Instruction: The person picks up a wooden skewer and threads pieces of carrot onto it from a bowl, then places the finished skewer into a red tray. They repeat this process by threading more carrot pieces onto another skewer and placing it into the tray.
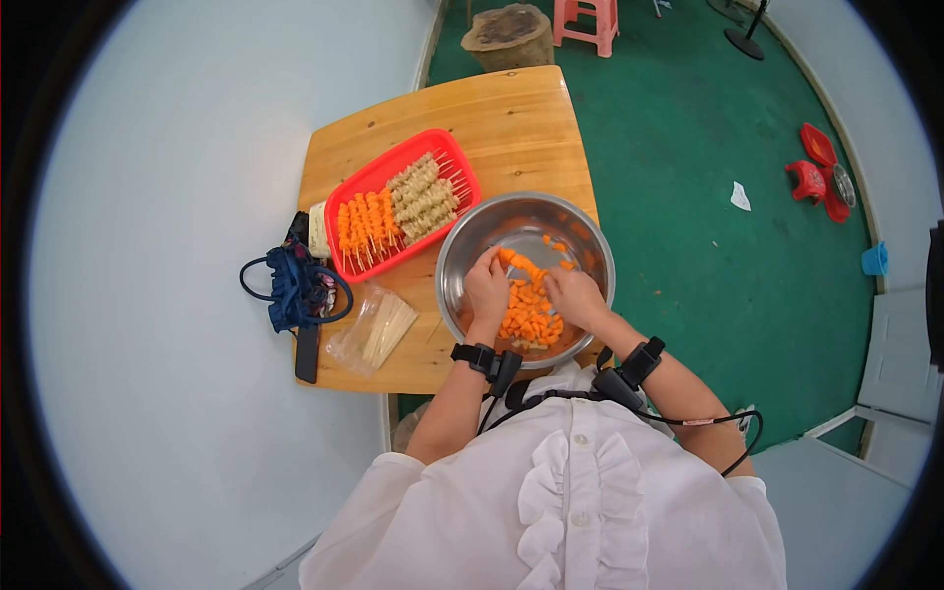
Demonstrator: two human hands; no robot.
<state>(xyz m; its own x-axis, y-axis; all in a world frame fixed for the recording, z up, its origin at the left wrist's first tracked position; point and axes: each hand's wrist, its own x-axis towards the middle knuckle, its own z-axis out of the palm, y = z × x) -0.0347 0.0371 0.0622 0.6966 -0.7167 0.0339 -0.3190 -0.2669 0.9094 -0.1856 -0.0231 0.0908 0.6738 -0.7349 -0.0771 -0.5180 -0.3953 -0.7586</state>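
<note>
A large metal bowl (473, 231) stands in front of me with a heap of orange carrot pieces (528, 317) in it. Over this bowl my left hand (486, 287) is closed round one end of a carrot skewer (520, 262). Several orange chunks are threaded along it; the stick itself is mostly hidden. Fingers pinched together, my right hand (573, 296) is at the skewer's other end, and what lies between its fingertips is hidden. A few pale pieces (531, 344) lie at the bowl's near side.
Left of the bowl, a red tray (372, 180) holds finished orange skewers (368, 225) and beige skewers (424, 200). A plastic bag of bare sticks (386, 329), a dark blue handbag (292, 285) and a phone (307, 354) lie along the wooden table's (511, 123) left side.
</note>
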